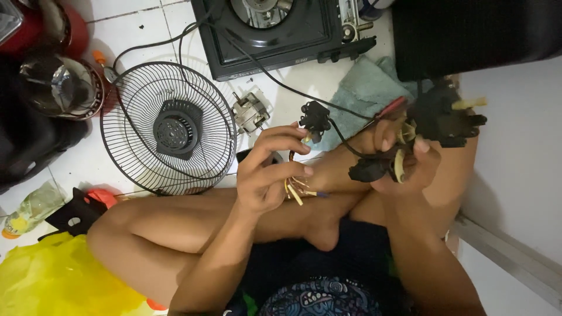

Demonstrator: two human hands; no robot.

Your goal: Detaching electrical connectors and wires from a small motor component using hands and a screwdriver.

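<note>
A bundle of thin yellow and orange wires [298, 188] is pinched in the closed fingers of the left hand [266, 175], just right of the round black wire fan guard [167, 129] lying on the tiled floor. A black plastic switch block with yellowed tabs [442, 117] is gripped in the right hand [404, 161], farther right of the guard. The thin leads could be strained or snapped if the hands are pulled apart.

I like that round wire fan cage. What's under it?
Under the fan guard you can see white floor tiles through the wires. A black cable runs by its top edge. The dark hub in its middle covers the floor beneath it.
</note>
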